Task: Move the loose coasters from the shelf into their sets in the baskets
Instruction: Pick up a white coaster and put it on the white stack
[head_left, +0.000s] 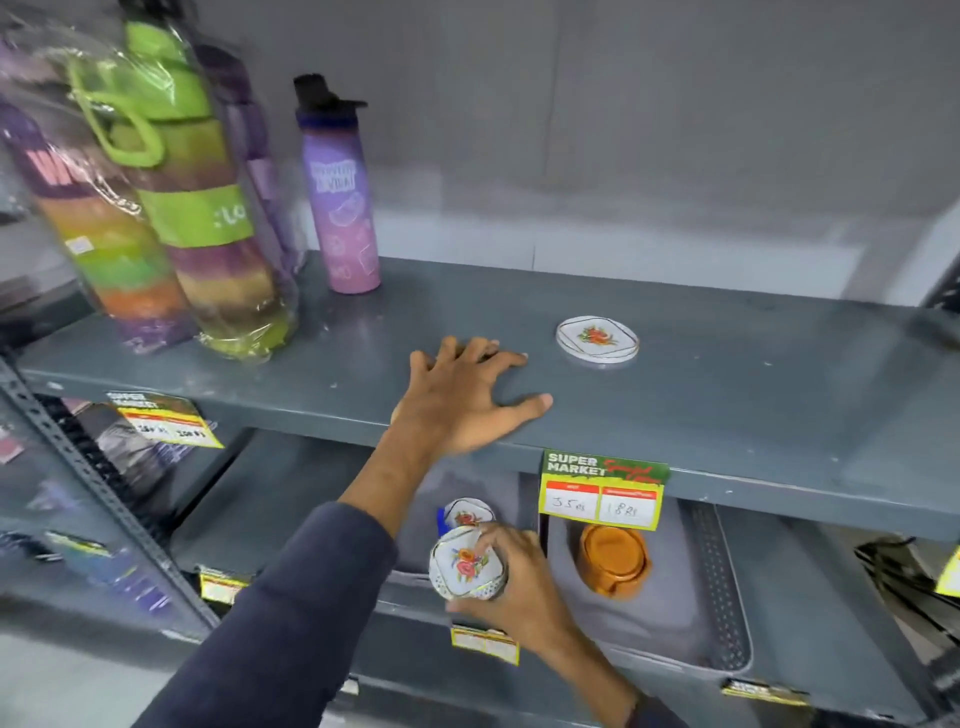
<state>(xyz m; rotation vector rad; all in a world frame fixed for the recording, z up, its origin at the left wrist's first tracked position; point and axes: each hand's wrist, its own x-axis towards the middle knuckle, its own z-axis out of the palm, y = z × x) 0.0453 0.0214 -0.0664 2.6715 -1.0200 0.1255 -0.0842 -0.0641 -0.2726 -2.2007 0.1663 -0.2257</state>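
Observation:
A loose white coaster with a red flower (597, 341) lies flat on the grey upper shelf (727, 395). My left hand (462, 400) rests on that shelf with fingers spread, empty, a short way left of the coaster. Below the shelf, my right hand (511, 587) grips a stack of white floral coasters (467, 566) over the left grey basket (415, 577). Another floral coaster (467, 514) sits just behind the stack in that basket. An orange coaster set (615, 564) lies in the right grey basket (727, 613).
Wrapped bottles (171, 208) and a purple bottle (343, 197) stand at the shelf's left. Price tags (602, 491) hang from the shelf's front edge, above the baskets. A metal upright (104, 478) runs down the left.

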